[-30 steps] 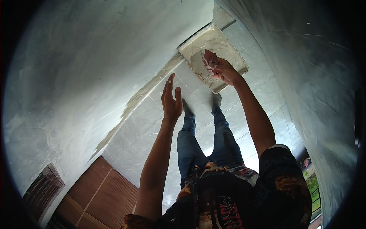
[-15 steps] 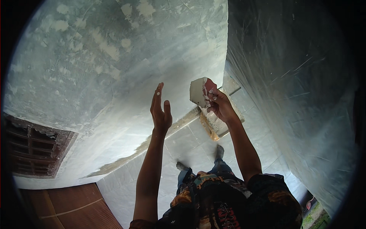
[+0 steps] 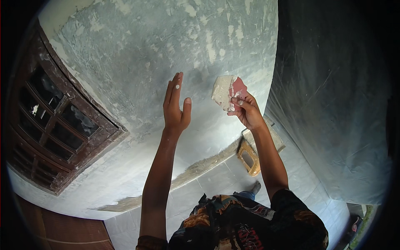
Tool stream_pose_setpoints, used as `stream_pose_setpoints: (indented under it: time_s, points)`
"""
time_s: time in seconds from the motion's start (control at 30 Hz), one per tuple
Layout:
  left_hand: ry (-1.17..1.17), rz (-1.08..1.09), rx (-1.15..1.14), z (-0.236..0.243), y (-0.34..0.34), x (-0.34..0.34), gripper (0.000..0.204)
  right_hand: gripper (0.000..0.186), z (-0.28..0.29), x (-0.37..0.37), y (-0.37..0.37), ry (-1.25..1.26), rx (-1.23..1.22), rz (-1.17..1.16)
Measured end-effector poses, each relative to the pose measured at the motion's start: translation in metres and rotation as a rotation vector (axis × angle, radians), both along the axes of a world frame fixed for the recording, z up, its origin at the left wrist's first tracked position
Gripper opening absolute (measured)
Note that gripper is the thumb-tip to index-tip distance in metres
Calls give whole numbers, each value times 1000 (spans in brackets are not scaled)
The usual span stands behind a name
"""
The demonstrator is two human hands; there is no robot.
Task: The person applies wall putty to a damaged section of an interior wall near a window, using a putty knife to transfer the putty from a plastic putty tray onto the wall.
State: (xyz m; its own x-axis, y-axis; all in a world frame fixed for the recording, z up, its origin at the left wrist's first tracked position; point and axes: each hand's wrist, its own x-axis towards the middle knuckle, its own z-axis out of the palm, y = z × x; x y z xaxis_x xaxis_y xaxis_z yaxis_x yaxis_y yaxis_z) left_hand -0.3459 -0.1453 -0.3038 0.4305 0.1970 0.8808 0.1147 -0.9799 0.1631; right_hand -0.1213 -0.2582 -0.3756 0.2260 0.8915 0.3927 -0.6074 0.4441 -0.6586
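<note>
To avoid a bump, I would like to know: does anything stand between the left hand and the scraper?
Nothing visible does: between the left hand and the scraper, only the wall shows, behind them. The right hand grips its red part.

Dark shirt (image 3: pixel 225 231) up front, a busy one, splashed with burnt orange and brown, a touch of teal up by the orange patch, a pale greyish patch across from it, and red print low on the chest! Short sleeves here: the right sleeve (image 3: pixel 301 212) dark with a rusty-orange blotch, the left sleeve (image 3: pixel 152 242) dark brownish. Forearms bare, left hand (image 3: pixel 176 110) and right hand (image 3: pixel 251 113) bare too, whitish spots dotting the fingers (image 3: pixel 177 87). Below, a sliver of blue jeans (image 3: pixel 246 194) and one greyish foot (image 3: pixel 256 187), its covering unclear!
</note>
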Motion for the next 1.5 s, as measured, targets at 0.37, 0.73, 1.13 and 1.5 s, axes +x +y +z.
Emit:
stream_pose_setpoints:
  time_s: [0.37,0.73,1.13,1.5]
  points:
    - [-51,-48,144,74,4,-105,59,35,89,-119,5,-60,147,8]
    - [-96,18,219,117,26,-161,59,34,140,-157,37,-200,201,-5]
    - [-166,184,309,181,76,-233,56,25,227,-213,83,-515,275,-291]
    - [-224,218,654,295,143,-299,44,38,333,-296,157,-1078,876,-1478]
